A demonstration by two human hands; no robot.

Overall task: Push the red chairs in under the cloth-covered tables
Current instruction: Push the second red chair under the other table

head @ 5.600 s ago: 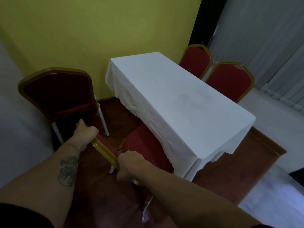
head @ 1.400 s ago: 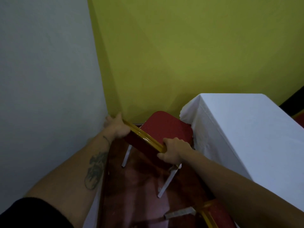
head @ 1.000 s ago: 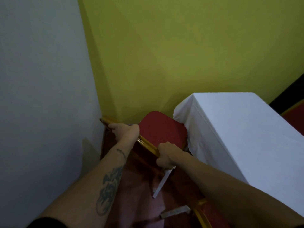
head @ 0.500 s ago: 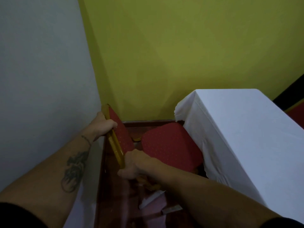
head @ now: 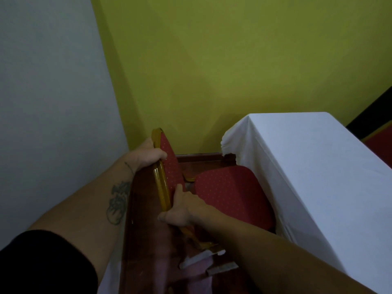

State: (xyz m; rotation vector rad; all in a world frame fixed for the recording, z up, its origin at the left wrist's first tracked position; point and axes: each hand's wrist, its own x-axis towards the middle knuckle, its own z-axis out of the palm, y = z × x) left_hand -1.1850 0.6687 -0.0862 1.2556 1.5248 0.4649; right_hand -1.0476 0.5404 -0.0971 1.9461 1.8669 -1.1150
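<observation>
A big yellow-green wall (head: 233,71) stands behind the table (head: 318,177), and a pale grey wall (head: 48,92) meets it in the corner, well to the side of the table. The table wears a white cloth (head: 275,187) that hangs down its side. A red chair (head: 229,196) with a gold frame sits right beside the table. Its red seat touches the hanging cloth, and the far edge of the seat is tucked under it. The chair's back is on the side away from the table. The dark red floor (head: 148,251) shows below the chair. The left hand (head: 148,154) is wrapped tight around the top of the gold chair back. The right hand (head: 180,211) is clamped on the gold chair back too, lower down and closer to the table.
</observation>
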